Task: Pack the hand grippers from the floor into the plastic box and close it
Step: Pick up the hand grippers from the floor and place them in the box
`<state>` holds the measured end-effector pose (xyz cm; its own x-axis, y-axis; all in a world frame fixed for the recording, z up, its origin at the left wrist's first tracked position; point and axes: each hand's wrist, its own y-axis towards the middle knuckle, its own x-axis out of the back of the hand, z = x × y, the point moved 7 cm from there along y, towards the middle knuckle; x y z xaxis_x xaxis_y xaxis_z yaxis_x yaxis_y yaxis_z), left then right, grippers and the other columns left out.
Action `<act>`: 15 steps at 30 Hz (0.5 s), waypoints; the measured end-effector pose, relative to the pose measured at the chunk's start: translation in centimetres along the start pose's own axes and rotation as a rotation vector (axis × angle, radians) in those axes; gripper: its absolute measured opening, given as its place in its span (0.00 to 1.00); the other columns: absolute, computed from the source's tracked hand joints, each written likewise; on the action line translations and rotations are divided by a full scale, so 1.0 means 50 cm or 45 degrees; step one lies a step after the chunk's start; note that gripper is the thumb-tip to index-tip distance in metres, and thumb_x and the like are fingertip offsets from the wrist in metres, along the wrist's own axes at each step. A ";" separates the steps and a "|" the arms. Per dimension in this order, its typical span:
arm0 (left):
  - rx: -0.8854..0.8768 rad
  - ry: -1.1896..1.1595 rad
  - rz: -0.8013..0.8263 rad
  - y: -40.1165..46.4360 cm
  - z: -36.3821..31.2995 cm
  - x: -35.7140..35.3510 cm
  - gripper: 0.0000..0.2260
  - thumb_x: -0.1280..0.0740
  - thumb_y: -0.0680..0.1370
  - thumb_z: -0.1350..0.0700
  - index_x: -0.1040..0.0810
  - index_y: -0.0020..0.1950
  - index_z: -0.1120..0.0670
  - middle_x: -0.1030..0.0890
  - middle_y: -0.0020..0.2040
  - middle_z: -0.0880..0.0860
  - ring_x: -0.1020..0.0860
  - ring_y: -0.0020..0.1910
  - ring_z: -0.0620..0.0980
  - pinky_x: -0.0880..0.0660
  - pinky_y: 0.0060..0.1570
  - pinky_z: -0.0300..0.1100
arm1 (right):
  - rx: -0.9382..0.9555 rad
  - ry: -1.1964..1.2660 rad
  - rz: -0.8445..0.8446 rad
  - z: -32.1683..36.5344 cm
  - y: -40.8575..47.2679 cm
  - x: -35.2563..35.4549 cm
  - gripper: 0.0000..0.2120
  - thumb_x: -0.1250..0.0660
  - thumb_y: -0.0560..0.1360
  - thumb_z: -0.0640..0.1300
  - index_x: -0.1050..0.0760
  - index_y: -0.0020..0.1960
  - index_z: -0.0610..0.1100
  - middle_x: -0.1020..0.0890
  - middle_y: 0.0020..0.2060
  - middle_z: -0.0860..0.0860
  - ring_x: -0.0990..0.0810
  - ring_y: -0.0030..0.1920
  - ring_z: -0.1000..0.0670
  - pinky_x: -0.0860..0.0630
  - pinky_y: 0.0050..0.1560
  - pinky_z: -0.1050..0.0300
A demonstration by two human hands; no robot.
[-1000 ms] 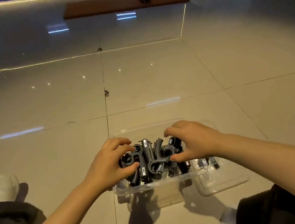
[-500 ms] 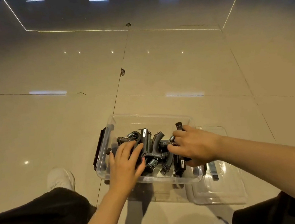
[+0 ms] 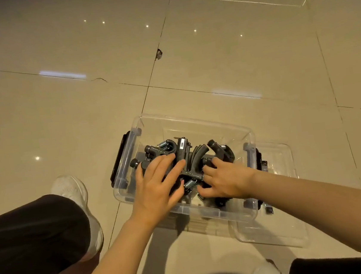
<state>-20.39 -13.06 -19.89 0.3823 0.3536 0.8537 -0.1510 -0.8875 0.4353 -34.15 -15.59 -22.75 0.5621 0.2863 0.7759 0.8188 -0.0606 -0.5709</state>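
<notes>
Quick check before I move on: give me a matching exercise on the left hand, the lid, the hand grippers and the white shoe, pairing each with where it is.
Things:
1. left hand
2. lid
3. hand grippers
4. white shoe

Places:
A. on the floor to the right of the plastic box
B. piled inside the box
C. flat on the pile, fingers straight
D. on the floor to the left of the box

Pairs: 1-C, 2-A, 3-B, 4-D

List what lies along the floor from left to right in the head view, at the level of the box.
White shoe → black latch on the box's left end → plastic box with the hand grippers → clear lid on the floor at its right.
</notes>
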 end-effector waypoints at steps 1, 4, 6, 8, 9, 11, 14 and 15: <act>0.022 -0.048 0.005 0.004 0.006 0.010 0.21 0.35 0.75 0.49 0.30 0.67 0.51 0.28 0.65 0.53 0.31 0.65 0.53 0.29 0.53 0.61 | 0.022 0.003 0.013 0.009 0.016 0.001 0.28 0.36 0.75 0.39 0.45 0.70 0.41 0.27 0.57 0.37 0.29 0.59 0.37 0.30 0.56 0.39; 0.058 -0.124 -0.017 0.018 0.016 0.048 0.24 0.33 0.74 0.49 0.31 0.68 0.53 0.27 0.66 0.55 0.30 0.65 0.55 0.30 0.60 0.55 | 0.014 0.049 0.052 0.010 0.049 -0.001 0.31 0.34 0.74 0.40 0.46 0.71 0.44 0.33 0.64 0.39 0.31 0.61 0.40 0.31 0.55 0.40; 0.076 -0.144 -0.029 0.023 0.019 0.068 0.27 0.30 0.71 0.48 0.32 0.68 0.54 0.30 0.67 0.55 0.31 0.65 0.56 0.34 0.66 0.49 | 0.017 0.134 0.076 0.004 0.055 -0.002 0.31 0.34 0.74 0.40 0.44 0.72 0.45 0.36 0.66 0.40 0.33 0.63 0.41 0.32 0.55 0.43; 0.172 -0.203 -0.022 0.020 0.028 0.082 0.31 0.29 0.69 0.47 0.33 0.68 0.53 0.34 0.68 0.55 0.34 0.67 0.55 0.40 0.69 0.38 | 0.005 0.199 0.099 -0.001 0.047 -0.003 0.29 0.35 0.74 0.39 0.42 0.71 0.45 0.37 0.67 0.41 0.35 0.64 0.42 0.32 0.54 0.45; 0.222 -0.234 -0.014 0.018 0.032 0.085 0.32 0.29 0.68 0.46 0.34 0.69 0.52 0.36 0.69 0.55 0.35 0.67 0.54 0.42 0.68 0.33 | -0.005 0.232 0.095 -0.001 0.042 -0.005 0.27 0.35 0.75 0.39 0.41 0.71 0.44 0.37 0.67 0.42 0.35 0.64 0.42 0.32 0.54 0.45; 0.262 -0.262 0.015 0.014 0.035 0.086 0.33 0.29 0.66 0.44 0.33 0.69 0.50 0.39 0.71 0.55 0.35 0.68 0.53 0.40 0.65 0.33 | -0.019 0.276 0.100 0.005 0.034 -0.012 0.27 0.35 0.75 0.39 0.41 0.70 0.44 0.36 0.66 0.42 0.35 0.64 0.42 0.32 0.54 0.45; 0.290 -0.323 0.067 0.008 0.040 0.082 0.32 0.29 0.66 0.42 0.32 0.67 0.48 0.44 0.73 0.54 0.33 0.66 0.52 0.32 0.59 0.40 | -0.026 0.295 0.134 0.023 0.032 -0.026 0.29 0.34 0.74 0.38 0.42 0.71 0.45 0.38 0.68 0.42 0.37 0.66 0.42 0.34 0.58 0.40; 0.319 -0.342 0.079 0.004 0.046 0.082 0.32 0.29 0.66 0.41 0.32 0.67 0.48 0.45 0.73 0.53 0.32 0.65 0.51 0.30 0.58 0.41 | -0.034 0.314 0.143 0.028 0.032 -0.031 0.29 0.35 0.75 0.38 0.42 0.72 0.46 0.40 0.70 0.42 0.37 0.67 0.42 0.35 0.60 0.39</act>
<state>-16.75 -12.47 -16.96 0.6099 0.2365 0.7563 0.0336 -0.9613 0.2735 -33.87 -14.80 -25.27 0.6583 0.0352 0.7519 0.7507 -0.1049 -0.6523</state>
